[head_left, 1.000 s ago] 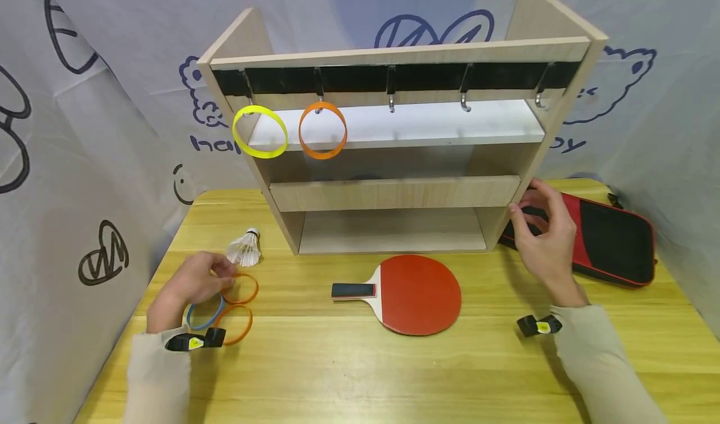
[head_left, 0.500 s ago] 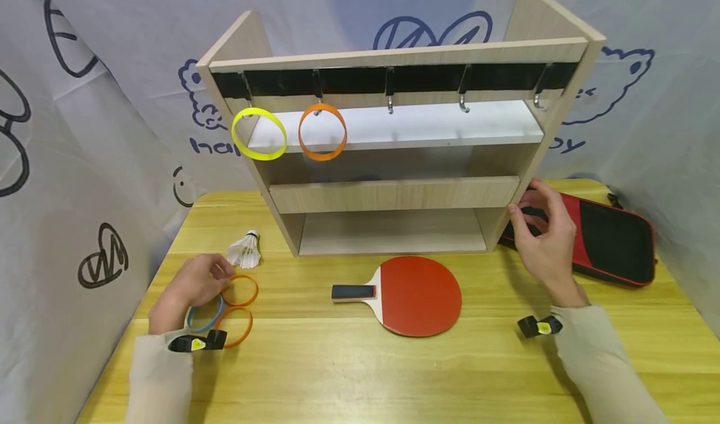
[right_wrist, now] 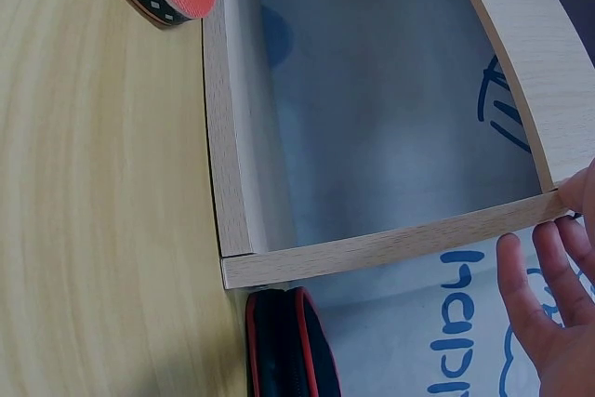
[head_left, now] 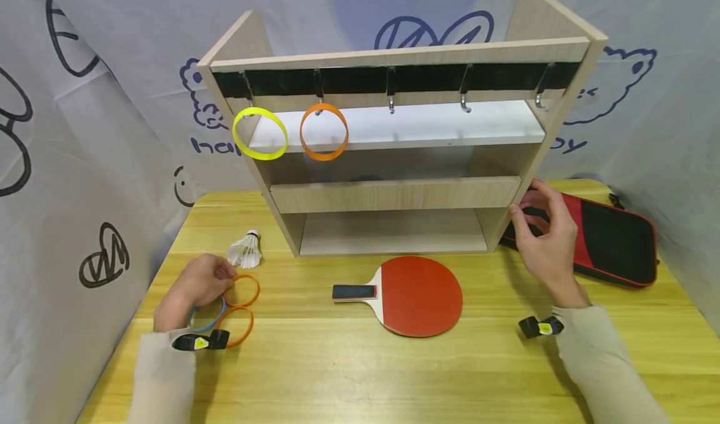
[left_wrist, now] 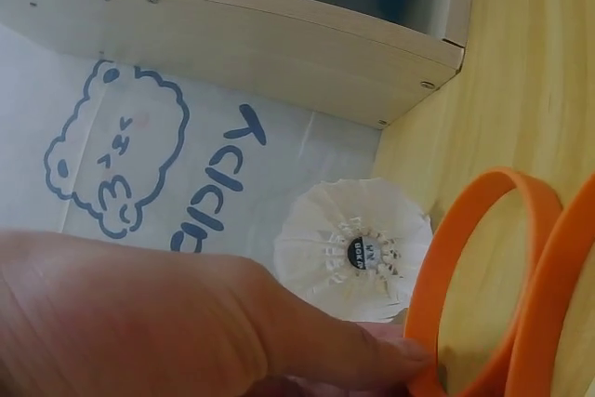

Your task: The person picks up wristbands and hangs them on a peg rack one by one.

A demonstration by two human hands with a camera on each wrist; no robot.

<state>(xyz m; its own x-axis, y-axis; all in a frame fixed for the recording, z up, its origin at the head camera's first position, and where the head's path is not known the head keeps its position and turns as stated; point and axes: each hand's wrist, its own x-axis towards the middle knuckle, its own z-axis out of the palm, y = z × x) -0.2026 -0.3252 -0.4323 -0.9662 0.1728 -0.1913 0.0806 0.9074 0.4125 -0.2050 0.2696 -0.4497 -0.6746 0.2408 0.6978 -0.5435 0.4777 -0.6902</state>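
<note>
On the left of the table, my left hand [head_left: 198,281] pinches the rim of an orange silicone wristband [head_left: 242,291] between thumb and fingers. In the left wrist view the thumb lies against that wristband [left_wrist: 453,258]. A second orange wristband [head_left: 245,332] and a blue one [head_left: 208,321], partly behind the hand and wrist camera, lie beside it. My right hand [head_left: 548,242] holds the right side panel of a wooden shelf [head_left: 394,196], thumb at its front edge and fingers along the outside. A yellow wristband [head_left: 235,137] and an orange one [head_left: 304,146] hang from the shelf's two left hooks.
A red table tennis bat [head_left: 422,296] lies in front of the shelf, handle to the left. Behind my left hand is a white shuttlecock [head_left: 245,249]. The black and red case [head_left: 615,239] lies beyond my right hand. Three hooks [head_left: 464,102] on the rail bear nothing.
My left hand has shifted slightly to the right, its fingers now at the rim of the nearer-to-shelf orange wristband. The right hand keeps its hold on the side panel.
</note>
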